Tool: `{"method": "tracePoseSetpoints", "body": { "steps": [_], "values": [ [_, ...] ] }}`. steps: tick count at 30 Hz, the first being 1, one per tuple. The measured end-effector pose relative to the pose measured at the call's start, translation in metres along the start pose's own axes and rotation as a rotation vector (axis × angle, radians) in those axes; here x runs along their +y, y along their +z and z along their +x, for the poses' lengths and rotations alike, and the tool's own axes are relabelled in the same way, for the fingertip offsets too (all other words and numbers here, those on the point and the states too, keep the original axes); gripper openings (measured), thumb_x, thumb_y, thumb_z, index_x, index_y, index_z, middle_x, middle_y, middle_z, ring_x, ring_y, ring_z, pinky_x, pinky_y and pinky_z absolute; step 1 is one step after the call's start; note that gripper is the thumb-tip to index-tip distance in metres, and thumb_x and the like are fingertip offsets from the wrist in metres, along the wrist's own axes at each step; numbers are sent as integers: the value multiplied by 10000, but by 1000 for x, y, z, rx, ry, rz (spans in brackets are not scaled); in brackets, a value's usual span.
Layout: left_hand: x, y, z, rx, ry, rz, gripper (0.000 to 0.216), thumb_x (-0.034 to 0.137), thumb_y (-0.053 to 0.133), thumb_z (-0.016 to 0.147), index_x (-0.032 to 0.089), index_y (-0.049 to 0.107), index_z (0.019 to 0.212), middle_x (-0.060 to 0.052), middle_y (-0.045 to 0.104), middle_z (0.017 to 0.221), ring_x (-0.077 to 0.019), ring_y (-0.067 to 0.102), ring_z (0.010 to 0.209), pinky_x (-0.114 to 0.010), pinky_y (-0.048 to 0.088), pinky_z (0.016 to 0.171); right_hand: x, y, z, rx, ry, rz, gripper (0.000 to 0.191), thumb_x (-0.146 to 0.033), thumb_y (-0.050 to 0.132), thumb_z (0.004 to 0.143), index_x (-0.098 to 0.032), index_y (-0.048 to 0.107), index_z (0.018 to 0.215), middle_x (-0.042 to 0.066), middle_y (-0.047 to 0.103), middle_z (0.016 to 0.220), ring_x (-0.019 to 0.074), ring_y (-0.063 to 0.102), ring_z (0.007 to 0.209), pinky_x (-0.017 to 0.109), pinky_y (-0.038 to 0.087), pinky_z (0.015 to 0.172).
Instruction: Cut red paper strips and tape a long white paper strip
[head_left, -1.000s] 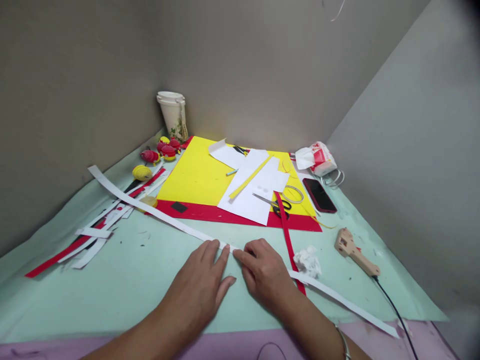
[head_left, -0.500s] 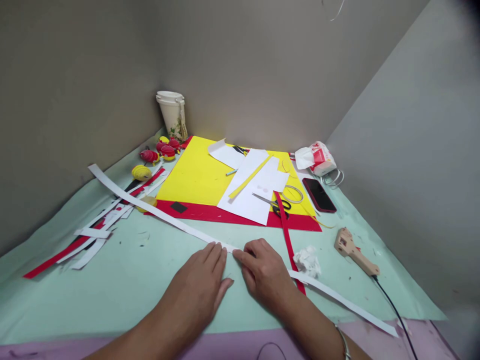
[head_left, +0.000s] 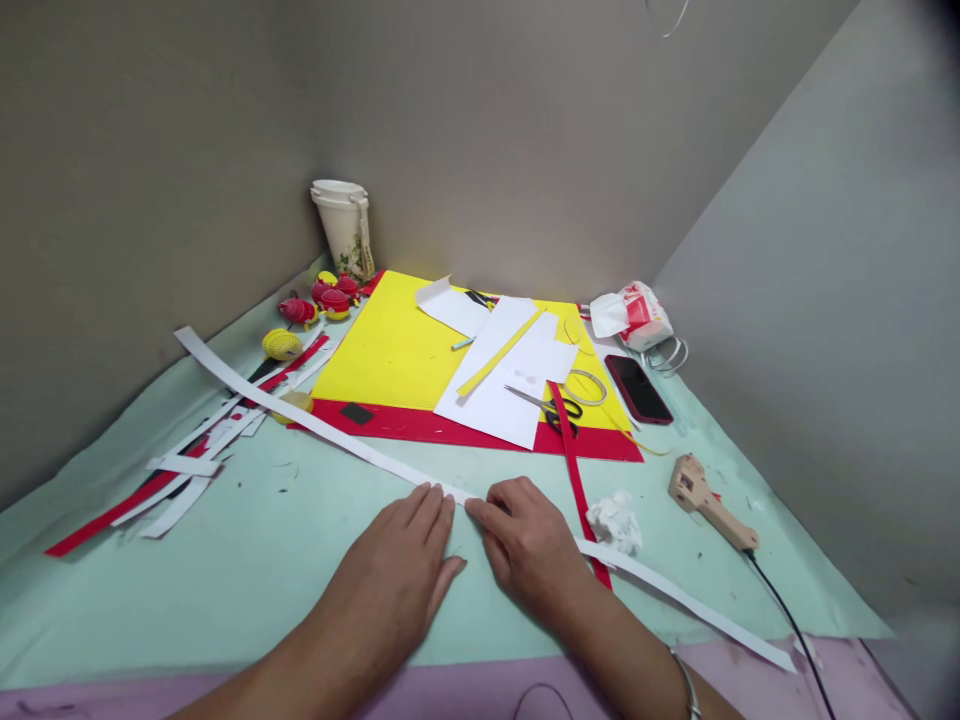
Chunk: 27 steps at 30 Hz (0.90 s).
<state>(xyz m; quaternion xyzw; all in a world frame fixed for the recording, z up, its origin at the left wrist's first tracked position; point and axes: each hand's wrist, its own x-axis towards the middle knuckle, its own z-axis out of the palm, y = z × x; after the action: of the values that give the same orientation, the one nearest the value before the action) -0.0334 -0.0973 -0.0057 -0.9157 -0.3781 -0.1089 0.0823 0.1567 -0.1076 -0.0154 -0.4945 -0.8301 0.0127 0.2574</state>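
A long white paper strip (head_left: 330,433) runs slantwise across the green table cover, from the far left toward the near right. My left hand (head_left: 397,565) lies flat, fingers stretched out and together, its fingertips pressing on the middle of the strip. Just to the right, my right hand (head_left: 529,545) has curled fingers, with the index fingertip and thumb closed on the strip's edge. Part of the strip passes out of sight behind my right hand, and a white strip end (head_left: 697,605) comes out beyond it. A red strip (head_left: 574,480) lies beside that hand, crossing under the white one.
Scissors (head_left: 551,405), white sheets (head_left: 487,415) and yellow card (head_left: 375,340) lie ahead. On the right are a glue gun (head_left: 712,505) with its cord, crumpled tissue (head_left: 615,522) and a phone (head_left: 639,390). Loose strips (head_left: 184,465) pile at left, near small red figures (head_left: 298,312).
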Motion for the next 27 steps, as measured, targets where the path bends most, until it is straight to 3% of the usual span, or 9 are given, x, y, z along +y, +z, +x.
{"method": "tracePoseSetpoints", "body": {
  "steps": [27],
  "values": [
    [1, 3, 0, -38, -4, -22, 431, 290, 551, 901, 73, 592, 1272, -192, 634, 1250, -340, 589, 1138, -458, 493, 934, 0, 0, 0, -17, 6, -15, 289, -66, 470, 889, -170, 679, 1059, 83, 590, 850, 203, 489, 792, 321, 439, 696]
  ]
}}
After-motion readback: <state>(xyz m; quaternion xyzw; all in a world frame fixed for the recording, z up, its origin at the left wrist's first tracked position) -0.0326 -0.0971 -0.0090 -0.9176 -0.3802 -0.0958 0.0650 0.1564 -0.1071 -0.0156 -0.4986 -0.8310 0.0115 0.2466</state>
